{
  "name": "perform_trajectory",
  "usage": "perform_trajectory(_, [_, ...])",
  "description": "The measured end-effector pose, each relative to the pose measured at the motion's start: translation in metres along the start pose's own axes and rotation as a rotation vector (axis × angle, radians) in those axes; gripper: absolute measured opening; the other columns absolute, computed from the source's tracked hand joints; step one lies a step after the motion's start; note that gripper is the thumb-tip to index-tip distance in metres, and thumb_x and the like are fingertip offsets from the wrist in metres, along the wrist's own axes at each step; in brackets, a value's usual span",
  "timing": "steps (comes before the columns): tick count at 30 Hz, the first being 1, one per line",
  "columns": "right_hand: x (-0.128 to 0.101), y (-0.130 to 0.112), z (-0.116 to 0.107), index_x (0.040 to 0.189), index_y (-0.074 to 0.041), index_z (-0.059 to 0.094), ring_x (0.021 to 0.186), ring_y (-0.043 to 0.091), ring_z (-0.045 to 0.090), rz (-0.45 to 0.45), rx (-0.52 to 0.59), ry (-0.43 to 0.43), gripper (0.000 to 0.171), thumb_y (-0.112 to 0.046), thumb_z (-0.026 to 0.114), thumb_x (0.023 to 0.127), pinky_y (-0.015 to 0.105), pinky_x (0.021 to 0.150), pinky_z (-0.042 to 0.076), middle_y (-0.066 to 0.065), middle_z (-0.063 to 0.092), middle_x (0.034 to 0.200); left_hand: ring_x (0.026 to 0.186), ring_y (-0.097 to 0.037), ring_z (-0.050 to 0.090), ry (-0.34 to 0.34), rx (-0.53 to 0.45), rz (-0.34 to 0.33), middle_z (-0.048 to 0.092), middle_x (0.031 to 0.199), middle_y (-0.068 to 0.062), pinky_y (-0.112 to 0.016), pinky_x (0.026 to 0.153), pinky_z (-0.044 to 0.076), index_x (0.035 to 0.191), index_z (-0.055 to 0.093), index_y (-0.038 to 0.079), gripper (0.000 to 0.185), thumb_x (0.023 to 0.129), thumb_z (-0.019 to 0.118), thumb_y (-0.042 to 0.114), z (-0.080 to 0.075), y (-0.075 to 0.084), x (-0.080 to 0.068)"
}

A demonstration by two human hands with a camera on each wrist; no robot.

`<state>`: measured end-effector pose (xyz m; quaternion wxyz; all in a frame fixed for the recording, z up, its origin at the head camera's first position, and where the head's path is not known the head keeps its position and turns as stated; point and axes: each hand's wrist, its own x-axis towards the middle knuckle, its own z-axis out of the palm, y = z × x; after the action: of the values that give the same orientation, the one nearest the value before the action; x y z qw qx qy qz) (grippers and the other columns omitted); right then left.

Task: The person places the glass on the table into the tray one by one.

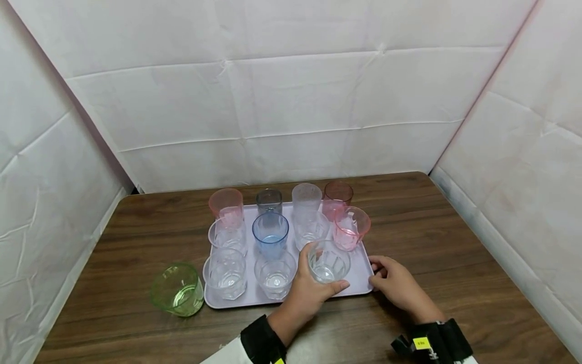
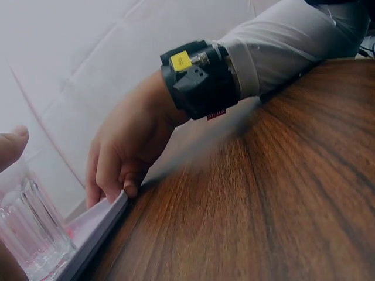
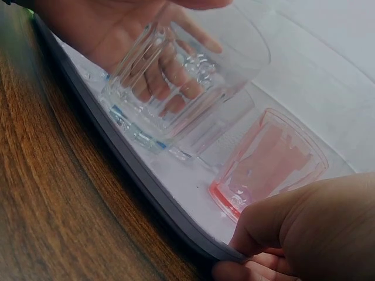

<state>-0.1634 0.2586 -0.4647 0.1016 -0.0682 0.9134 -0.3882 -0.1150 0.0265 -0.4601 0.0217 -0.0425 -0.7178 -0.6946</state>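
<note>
On the tray's (image 1: 254, 298) near-right part, left hand (image 1: 303, 293) grips a clear glass (image 1: 328, 260); right hand (image 1: 397, 285) pinches the tray's corner

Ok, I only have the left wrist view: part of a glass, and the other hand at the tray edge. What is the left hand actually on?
Observer: The left hand grips a clear glass at the front right of the tray, fingers curled round it.
Operator: Does the right hand have a glass too?
Observer: No. The right hand only holds the tray's front right corner.
Operator: Anything off the tray?
Observer: One green glass stands on the table, just left of the tray.
</note>
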Motion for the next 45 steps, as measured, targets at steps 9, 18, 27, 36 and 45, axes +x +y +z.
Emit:
perform_trajectory(9, [-0.001, -0.002, -0.002, 0.134, 0.005, 0.058, 0.086, 0.016, 0.057, -0.020, -0.013, 0.002, 0.050, -0.005, 0.066, 0.086, 0.024, 0.067, 0.051, 0.010, 0.060, 0.107, 0.133, -0.034, 0.048, 0.007, 0.045, -0.015, 0.051, 0.146, -0.017, -0.053, 0.111, 0.034, 0.152, 0.026, 0.017, 0.102, 0.075, 0.091, 0.021, 0.000, -0.003, 0.000])
perform_trajectory(18, [0.002, 0.000, 0.000, 0.134, 0.003, 0.058, 0.085, 0.017, 0.057, -0.017, -0.015, 0.005, 0.050, -0.005, 0.066, 0.085, 0.024, 0.067, 0.051, 0.009, 0.060, 0.106, 0.138, -0.034, 0.042, 0.039, 0.081, -0.013, 0.044, 0.149, -0.017, -0.054, 0.115, 0.030, 0.154, 0.025, 0.015, 0.095, 0.082, 0.084, 0.031, 0.001, -0.001, -0.011])
perform_trajectory(27, [0.001, -0.002, -0.002, 0.135, 0.003, 0.058, 0.086, 0.018, 0.057, 0.010, -0.022, -0.008, 0.051, -0.006, 0.066, 0.086, 0.026, 0.068, 0.050, 0.010, 0.060, 0.108, 0.149, -0.041, 0.023, -0.208, 0.303, -0.120, 0.021, 0.163, -0.028, -0.062, 0.118, 0.021, 0.159, 0.011, -0.006, 0.092, 0.096, 0.066, 0.033, -0.030, 0.024, -0.051])
perform_trajectory(36, [0.001, 0.001, -0.002, 0.135, 0.003, 0.057, 0.086, 0.019, 0.057, 0.007, -0.006, -0.016, 0.050, -0.005, 0.066, 0.086, 0.025, 0.067, 0.051, 0.010, 0.059, 0.107, 0.126, -0.007, 0.054, -0.733, 0.494, -0.047, 0.062, 0.138, 0.002, -0.029, 0.105, 0.045, 0.143, 0.058, 0.013, 0.048, 0.100, 0.062, 0.036, -0.104, 0.052, -0.063])
perform_trajectory(45, [0.000, 0.000, -0.001, 0.134, 0.004, 0.058, 0.087, 0.018, 0.056, -0.004, -0.001, -0.002, 0.050, -0.004, 0.066, 0.085, 0.024, 0.068, 0.049, 0.009, 0.059, 0.106, 0.113, -0.011, 0.064, -0.642, 0.319, 0.246, 0.070, 0.123, 0.000, -0.026, 0.094, 0.052, 0.134, 0.063, 0.012, 0.034, 0.100, 0.059, 0.006, -0.208, 0.103, -0.076])
